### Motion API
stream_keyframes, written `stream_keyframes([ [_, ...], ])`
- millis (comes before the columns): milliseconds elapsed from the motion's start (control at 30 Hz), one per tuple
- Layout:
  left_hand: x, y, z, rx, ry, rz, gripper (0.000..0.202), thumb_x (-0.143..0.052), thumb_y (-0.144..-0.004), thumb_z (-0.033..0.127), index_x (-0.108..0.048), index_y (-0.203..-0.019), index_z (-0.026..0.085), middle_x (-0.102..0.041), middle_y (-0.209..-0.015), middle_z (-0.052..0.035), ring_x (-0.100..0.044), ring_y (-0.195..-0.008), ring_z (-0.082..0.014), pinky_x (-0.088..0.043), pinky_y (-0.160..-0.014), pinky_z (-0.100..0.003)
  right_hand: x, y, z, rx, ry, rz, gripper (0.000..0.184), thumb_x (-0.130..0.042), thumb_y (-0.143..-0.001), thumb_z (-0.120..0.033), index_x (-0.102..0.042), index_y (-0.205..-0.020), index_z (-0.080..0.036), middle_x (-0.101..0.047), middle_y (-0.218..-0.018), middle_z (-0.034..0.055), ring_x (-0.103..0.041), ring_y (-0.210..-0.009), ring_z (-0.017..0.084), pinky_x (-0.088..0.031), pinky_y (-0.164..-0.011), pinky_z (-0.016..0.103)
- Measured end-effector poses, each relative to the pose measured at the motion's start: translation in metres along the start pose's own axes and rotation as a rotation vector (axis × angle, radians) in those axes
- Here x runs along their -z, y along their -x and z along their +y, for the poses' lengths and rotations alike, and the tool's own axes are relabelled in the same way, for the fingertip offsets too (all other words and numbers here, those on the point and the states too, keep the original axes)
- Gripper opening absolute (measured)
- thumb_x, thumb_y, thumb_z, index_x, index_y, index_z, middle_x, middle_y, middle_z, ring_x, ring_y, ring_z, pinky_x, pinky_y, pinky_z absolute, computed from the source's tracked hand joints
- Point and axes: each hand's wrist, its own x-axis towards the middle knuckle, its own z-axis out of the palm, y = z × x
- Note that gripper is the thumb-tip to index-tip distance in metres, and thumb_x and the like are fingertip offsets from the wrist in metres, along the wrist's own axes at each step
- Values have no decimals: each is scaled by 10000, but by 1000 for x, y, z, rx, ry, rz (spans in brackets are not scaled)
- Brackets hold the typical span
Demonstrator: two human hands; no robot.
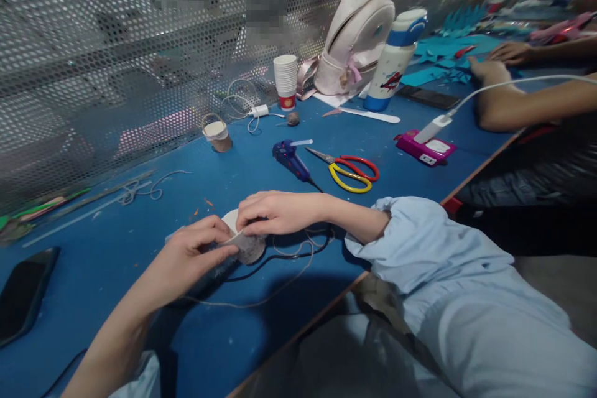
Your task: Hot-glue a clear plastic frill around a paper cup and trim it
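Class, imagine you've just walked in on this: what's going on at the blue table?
A person's left hand and right hand are both holding a small cup by its rim, tipped over near the table. Loose string lies beside it. Beyond the hands lie a glue gun and scissors, neither in use. A cup with a handle stands farther back. At the right, someone else's hands are by cut blue paper.

1 paper cup (250, 251): white inside, greyish outside, tilted, near the front edge of the blue table (107, 286). Wall looks rough, maybe cord-wrapped; partly hidden. Thin grey string (242, 306) lies slack, curving across the tabletop beside the cup.
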Motion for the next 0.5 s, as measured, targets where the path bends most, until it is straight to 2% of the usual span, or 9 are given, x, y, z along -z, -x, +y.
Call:
stream_keyframes([
  [200, 2, 3, 2, 0, -31, -24, 174, -604, -867, 335, -708, -770, 236, -655, -814, -7, -596, -759, -139, -462, -705, -245, -1, 0, 0, 15, 54, -1, 161, -469, -976, -193, -612, -983, -120, -613, -965, 78, -538, -918, 145, -403, -871, 249],
  [400, 3, 4, -8, -52, -188, 128, 192, -580, -875, 360, -715, -835, 229, -664, -869, -21, -606, -779, -146, -457, -721, -254, -7, -1, 3, 32, 223, 122, 188, -433, -984, -173, -610, -986, -112, -638, -981, 98, -515, -923, 169, -394, -892, 277],
  [500, 2, 2, -16, -42, -228, 146, 216, -559, -878, 371, -716, -872, 222, -665, -898, -37, -610, -784, -152, -461, -689, -251, -10, -1, 9, 1, 296, 132, 186, -426, -986, -177, -607, -997, -136, -645, -1001, 88, -513, -920, 174, -393, -882, 285],
])
